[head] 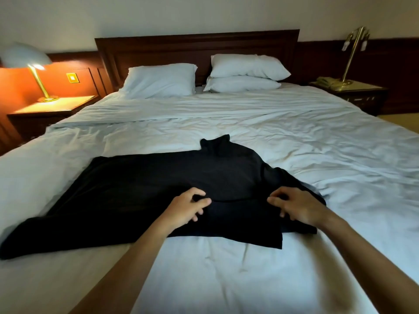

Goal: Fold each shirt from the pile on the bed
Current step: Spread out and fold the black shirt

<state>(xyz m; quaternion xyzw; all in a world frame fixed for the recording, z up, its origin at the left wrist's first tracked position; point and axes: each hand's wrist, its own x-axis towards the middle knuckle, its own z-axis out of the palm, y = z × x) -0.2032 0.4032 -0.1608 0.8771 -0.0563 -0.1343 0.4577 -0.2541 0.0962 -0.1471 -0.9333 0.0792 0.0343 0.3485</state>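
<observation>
Black long-sleeved fabric shirt [158, 189] lies spread on wide white-sheeted bed [226, 279] near the foot edge, one sleeve stretching twd the left edge. L hand [189, 206] and R hand [294, 206] are both on it, fingers curled, each pinching cloth at a crease. Fabric too dark to read seams/folds. Its right side is bunched, partly hidden under R hand. Forearms cut off at btm.

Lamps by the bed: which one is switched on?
The left lamp: light shines under its shade onto the nightstand. The right lamp is dark.
</observation>
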